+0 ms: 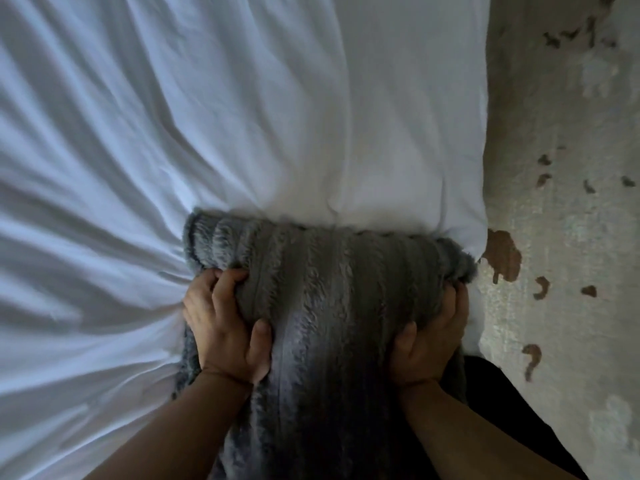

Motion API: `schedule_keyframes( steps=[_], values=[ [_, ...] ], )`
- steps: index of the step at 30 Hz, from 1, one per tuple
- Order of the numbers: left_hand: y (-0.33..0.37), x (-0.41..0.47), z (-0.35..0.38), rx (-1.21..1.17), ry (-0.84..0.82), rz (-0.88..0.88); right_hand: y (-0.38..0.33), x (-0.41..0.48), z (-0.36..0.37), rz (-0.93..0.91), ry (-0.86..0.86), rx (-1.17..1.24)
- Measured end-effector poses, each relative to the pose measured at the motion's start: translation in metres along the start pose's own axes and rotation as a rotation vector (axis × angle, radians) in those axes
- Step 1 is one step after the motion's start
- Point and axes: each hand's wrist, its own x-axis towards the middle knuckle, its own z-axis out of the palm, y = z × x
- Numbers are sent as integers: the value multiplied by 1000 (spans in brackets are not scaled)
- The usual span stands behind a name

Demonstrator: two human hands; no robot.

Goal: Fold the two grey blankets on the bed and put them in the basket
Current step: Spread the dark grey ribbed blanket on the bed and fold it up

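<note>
grey blanket [332, 306] bunched on white bed [173, 133] | left hand [225, 323] grips it | right hand [433, 337] grips it

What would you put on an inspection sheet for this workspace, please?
Surface: bed, its white sheet wrinkled.
Job's things: one grey blanket, bundled at the bed's near edge; second blanket and basket not in view.
Clutter: nothing seen.
Hands: left hand and right hand each grip one side of the grey blanket.
Cables: nothing seen.
Surroundings: pale rug with brown marks, right of the bed.
</note>
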Motion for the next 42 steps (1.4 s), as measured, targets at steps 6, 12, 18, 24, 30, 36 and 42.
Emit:
schedule_keyframes(
  steps=[6,12,18,24,30,36,42],
  values=[
    [5,-2,-7,-14,52,10,-13,-5,-16,38,-22,-31],
    [28,-4,-33,-6,30,-46,-26,-4,-41,83,-62,49],
    [66,-12,-76,-85,72,-195,-39,-2,-90,107,-132,114],
    [68,-26,-107,-311,-24,-716,-35,-12,-127,228,-243,266],
    [55,-15,-115,-509,-348,-860,-26,-3,-132,529,-352,380],
    [51,-6,-102,-418,-279,-877,-11,15,-120,613,-546,579],
    [87,-16,-123,-576,-317,-972,-8,34,-139,890,-850,675]
  ],
)
